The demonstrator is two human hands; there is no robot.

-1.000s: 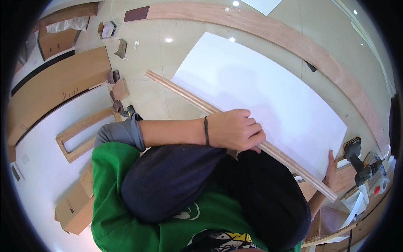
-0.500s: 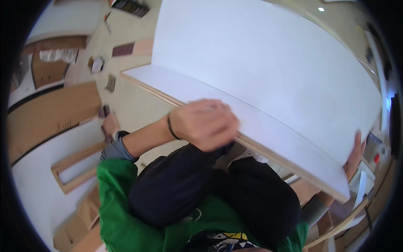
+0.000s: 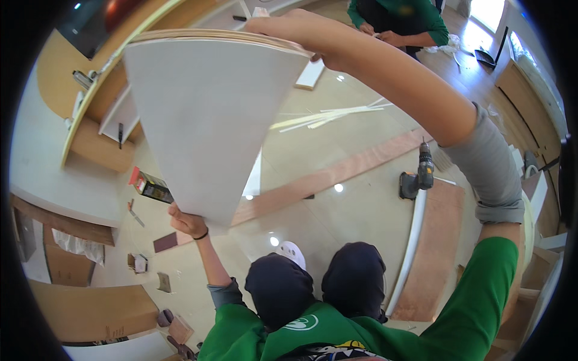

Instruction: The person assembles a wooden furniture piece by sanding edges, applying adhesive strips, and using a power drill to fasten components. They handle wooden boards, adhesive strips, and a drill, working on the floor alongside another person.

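Note:
A large white panel (image 3: 201,114) with a layered wood edge (image 3: 211,36) is raised in front of me, its broad face toward me and its lower end narrowing. My left hand (image 3: 188,222) is closed on its lower left edge, a dark band around the wrist. With that arm stretched far forward, my right hand (image 3: 280,27) grips the panel's upper right corner. Most of the right fingers are hidden behind the board; one fingertip shows by the corner.
A cordless drill (image 3: 421,171) stands on the tiled floor near a brown board (image 3: 430,253). A long wooden plank (image 3: 325,177) and thin pale strips (image 3: 328,117) lie ahead. A black box (image 3: 152,186) is at left. Another person in green (image 3: 400,27) is at the far side.
The panel has swung up and leftward, away from my lap. My left hand has gone from above its near edge to gripping its lower edge; my right has moved from low right to the top.

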